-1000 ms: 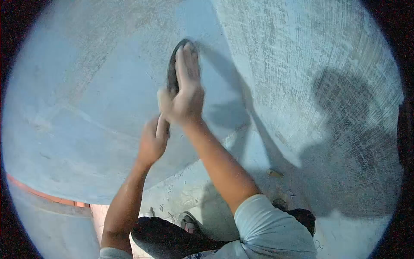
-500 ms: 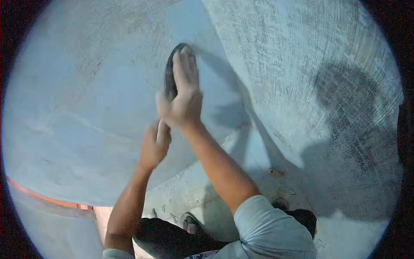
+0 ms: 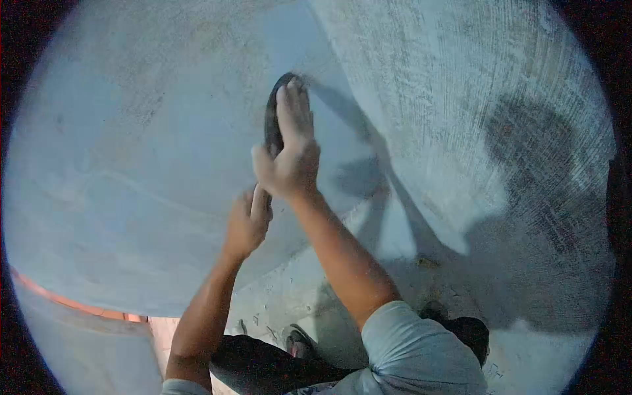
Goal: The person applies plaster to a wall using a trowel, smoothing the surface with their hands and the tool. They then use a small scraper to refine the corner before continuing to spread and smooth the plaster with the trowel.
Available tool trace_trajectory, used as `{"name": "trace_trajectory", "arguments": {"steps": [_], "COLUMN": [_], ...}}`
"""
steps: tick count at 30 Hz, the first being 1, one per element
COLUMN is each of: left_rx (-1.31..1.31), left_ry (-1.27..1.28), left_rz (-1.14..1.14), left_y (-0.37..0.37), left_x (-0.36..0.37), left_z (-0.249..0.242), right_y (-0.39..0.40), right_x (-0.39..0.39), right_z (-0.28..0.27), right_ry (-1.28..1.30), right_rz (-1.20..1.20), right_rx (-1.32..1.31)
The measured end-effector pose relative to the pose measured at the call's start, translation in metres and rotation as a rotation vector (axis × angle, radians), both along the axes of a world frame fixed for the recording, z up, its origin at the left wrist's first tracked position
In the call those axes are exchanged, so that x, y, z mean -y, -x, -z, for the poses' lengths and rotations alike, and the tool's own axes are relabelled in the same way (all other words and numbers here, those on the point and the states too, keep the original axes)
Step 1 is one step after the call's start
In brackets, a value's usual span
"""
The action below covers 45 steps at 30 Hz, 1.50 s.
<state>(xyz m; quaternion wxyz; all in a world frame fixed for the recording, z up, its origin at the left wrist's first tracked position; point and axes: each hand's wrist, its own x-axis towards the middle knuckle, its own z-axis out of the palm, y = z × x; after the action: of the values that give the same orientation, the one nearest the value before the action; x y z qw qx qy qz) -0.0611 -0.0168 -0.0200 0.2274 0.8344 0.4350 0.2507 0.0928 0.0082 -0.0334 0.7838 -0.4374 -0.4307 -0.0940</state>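
Observation:
A long dark pad-like tool with a rounded end (image 3: 272,125) lies against a smooth blue-grey curved surface (image 3: 164,178). My right hand (image 3: 294,148) rests flat along its upper part, fingers stretched out and thumb apart to the left. Below it, my left hand (image 3: 249,224) is closed around the tool's lower end. The tool's underside and much of its length are hidden by my hands, so I cannot make out its exact kind.
A rough, streaked wall (image 3: 447,85) meets the smooth surface at a corner on the right, with shadows across both. Below are a sandalled foot (image 3: 299,341), my dark-clothed leg (image 3: 276,365), floor debris and an orange strip (image 3: 72,304) at lower left.
Both hands and the dark tool have shifted slightly right and down along the smooth surface. My hold on the tool looks the same.

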Motion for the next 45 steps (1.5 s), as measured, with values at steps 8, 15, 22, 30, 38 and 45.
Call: {"name": "trace_trajectory", "arguments": {"steps": [8,15,22,30,38,45], "left_rx": [0.082,0.098,0.032,0.039,-0.030,0.085], "left_ry": [0.043,0.202,0.174,0.053,0.057,0.080], "left_rz": [-0.011,-0.118,-0.058,-0.056,-0.001,-0.111], "left_y": [0.006,-0.003,-0.015,0.062,0.025,0.063], "left_x": [-0.004,0.006,0.003,0.006,-0.008,0.014], "left_z": [0.015,0.001,-0.010,-0.008,-0.032,0.003], "right_y": [0.001,-0.003,-0.010,0.057,0.022,0.054], "right_x": [0.003,-0.003,-0.005,-0.005,-0.013,-0.001], "right_z": [-0.003,0.001,-0.006,-0.010,-0.031,-0.006], "right_ry": [0.051,-0.005,0.011,-0.065,-0.058,-0.089], "right_rz": [-0.028,-0.031,0.072,-0.085,0.010,-0.091], "right_rx": [0.037,-0.023,-0.032,0.036,0.002,0.057]}}
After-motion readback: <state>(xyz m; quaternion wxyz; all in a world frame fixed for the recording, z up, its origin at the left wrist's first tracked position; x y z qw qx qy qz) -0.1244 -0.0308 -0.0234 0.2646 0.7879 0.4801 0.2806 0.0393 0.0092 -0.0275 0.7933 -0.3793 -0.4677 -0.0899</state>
